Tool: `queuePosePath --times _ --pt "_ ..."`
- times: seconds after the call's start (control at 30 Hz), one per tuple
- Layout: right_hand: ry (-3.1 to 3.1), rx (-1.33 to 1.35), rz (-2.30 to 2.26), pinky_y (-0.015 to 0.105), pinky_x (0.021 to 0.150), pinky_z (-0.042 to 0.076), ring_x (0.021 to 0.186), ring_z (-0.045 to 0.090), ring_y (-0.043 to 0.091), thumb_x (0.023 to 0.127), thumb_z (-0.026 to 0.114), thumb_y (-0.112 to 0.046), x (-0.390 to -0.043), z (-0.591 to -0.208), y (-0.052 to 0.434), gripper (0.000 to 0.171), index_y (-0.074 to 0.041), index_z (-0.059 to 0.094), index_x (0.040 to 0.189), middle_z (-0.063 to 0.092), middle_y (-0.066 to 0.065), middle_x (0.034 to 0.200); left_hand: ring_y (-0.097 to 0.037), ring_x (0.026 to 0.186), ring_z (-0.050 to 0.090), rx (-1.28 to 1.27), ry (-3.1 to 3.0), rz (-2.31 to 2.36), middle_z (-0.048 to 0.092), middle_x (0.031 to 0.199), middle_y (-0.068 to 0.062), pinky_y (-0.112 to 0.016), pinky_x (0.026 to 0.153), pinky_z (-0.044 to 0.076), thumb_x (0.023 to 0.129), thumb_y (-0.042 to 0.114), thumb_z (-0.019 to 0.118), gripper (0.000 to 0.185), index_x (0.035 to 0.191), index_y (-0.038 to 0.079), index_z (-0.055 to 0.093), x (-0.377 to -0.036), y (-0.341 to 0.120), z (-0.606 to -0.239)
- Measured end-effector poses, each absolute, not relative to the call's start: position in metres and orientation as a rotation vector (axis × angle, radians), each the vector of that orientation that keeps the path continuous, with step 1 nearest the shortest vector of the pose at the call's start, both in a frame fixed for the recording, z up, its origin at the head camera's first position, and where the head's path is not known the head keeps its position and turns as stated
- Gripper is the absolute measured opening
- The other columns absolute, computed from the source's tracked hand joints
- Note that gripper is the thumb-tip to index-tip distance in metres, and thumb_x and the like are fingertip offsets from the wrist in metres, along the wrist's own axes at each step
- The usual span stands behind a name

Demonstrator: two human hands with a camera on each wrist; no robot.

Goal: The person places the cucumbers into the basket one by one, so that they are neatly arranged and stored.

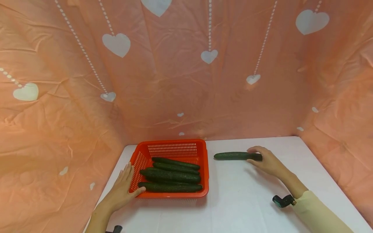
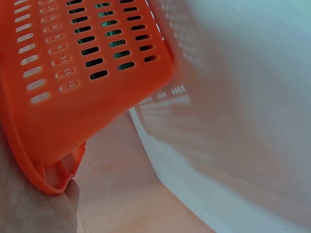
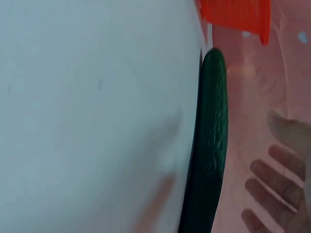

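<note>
An orange-red plastic basket (image 1: 207,168) with slotted walls holds several dark green cucumbers (image 1: 175,176). My left hand (image 1: 120,187) rests against its left side, fingers straight and thumb reaching over the front-left corner; the left wrist view shows the palm (image 2: 34,208) beside the rim. To the basket's right, a single cucumber (image 1: 233,156) lies on the white table. My right hand (image 1: 268,161) is at that cucumber's right end, thumb on the near side and fingers on the far side. In the right wrist view the fingers (image 3: 279,177) are spread, with a gap between them and the cucumber (image 3: 209,141).
The white tabletop (image 1: 239,200) extends in front and to the right. Orange sheets (image 1: 175,97) with white hearts hang behind and on both sides, close to the table edges. A dark device (image 1: 283,201) is strapped at the right wrist.
</note>
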State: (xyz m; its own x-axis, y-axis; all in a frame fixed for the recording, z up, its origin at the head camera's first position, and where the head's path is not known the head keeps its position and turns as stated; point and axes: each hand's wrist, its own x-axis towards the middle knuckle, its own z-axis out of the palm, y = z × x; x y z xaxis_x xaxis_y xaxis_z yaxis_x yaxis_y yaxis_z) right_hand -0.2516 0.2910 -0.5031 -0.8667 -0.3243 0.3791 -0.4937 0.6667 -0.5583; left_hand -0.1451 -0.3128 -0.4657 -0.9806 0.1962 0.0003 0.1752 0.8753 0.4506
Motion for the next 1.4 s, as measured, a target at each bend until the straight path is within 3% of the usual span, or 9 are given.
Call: queuePosePath --times 0.13,0.43,0.57,0.83,1.03,1.23,1.4 --pt "-2.738 0.520 0.957 0.071 0.106 0.043 0.123 0.062 0.050 0.093 0.085 -0.016 -0.255 -0.502 0.306 0.041 0.003 0.070 0.126 0.072 0.024 0.125 -0.052 0.162 -0.006 0.286 2.990 0.719 -0.005 0.178 -0.025 -0.068 0.129 0.000 0.099 0.054 0.072 0.111 0.169 -0.007 0.011 -0.145 -0.312 -0.465" --pt "-2.843 0.422 0.996 0.071 0.103 0.049 0.118 0.062 0.053 0.096 0.082 -0.020 -0.265 -0.512 0.326 0.045 0.009 0.068 0.128 0.069 0.031 0.124 -0.050 0.163 -0.005 0.299 2.994 0.724 -0.004 0.178 -0.026 -0.065 0.131 -0.001 0.099 0.054 0.072 0.111 0.168 -0.008 0.012 -0.145 -0.312 -0.464" --pt "-2.856 0.421 1.031 0.069 0.100 0.050 0.113 0.064 0.051 0.095 0.084 -0.020 -0.267 -0.519 0.329 0.046 0.009 0.069 0.126 0.070 0.029 0.119 -0.051 0.163 -0.006 0.294 2.990 0.731 -0.004 0.178 -0.026 -0.058 0.132 -0.007 0.099 0.054 0.071 0.111 0.168 -0.008 0.012 -0.144 -0.312 -0.464" --pt "-2.875 0.439 1.035 0.068 0.098 0.052 0.109 0.063 0.047 0.092 0.087 -0.015 -0.270 -0.528 0.334 0.041 0.007 0.071 0.122 0.069 0.027 0.116 -0.052 0.162 -0.005 0.279 2.990 0.720 -0.003 0.178 -0.027 -0.067 0.130 -0.001 0.098 0.055 0.072 0.111 0.168 -0.008 0.013 -0.144 -0.312 -0.463" --pt "-2.901 0.412 1.005 0.070 0.096 0.050 0.109 0.062 0.048 0.092 0.085 -0.012 -0.272 -0.532 0.336 0.036 0.003 0.072 0.121 0.067 0.027 0.115 -0.050 0.163 -0.006 0.275 2.983 0.727 -0.005 0.178 -0.026 -0.059 0.131 -0.007 0.099 0.056 0.071 0.111 0.168 -0.008 0.012 -0.145 -0.311 -0.465" --pt "-2.909 0.429 1.050 0.068 0.099 0.051 0.109 0.063 0.044 0.094 0.082 -0.009 -0.270 -0.531 0.335 0.033 0.005 0.069 0.120 0.069 0.024 0.115 -0.050 0.163 -0.005 0.281 2.991 0.709 -0.005 0.178 -0.026 -0.062 0.131 -0.003 0.099 0.055 0.071 0.111 0.168 -0.008 0.012 -0.145 -0.311 -0.466" --pt "-2.920 0.486 1.061 0.058 0.094 0.053 0.104 0.063 0.035 0.096 0.082 -0.014 -0.266 -0.528 0.333 0.031 0.000 0.067 0.118 0.070 0.015 0.111 -0.048 0.164 -0.004 0.279 3.004 0.688 -0.004 0.178 -0.025 -0.049 0.132 -0.011 0.099 0.055 0.071 0.110 0.168 -0.008 0.012 -0.145 -0.312 -0.467"
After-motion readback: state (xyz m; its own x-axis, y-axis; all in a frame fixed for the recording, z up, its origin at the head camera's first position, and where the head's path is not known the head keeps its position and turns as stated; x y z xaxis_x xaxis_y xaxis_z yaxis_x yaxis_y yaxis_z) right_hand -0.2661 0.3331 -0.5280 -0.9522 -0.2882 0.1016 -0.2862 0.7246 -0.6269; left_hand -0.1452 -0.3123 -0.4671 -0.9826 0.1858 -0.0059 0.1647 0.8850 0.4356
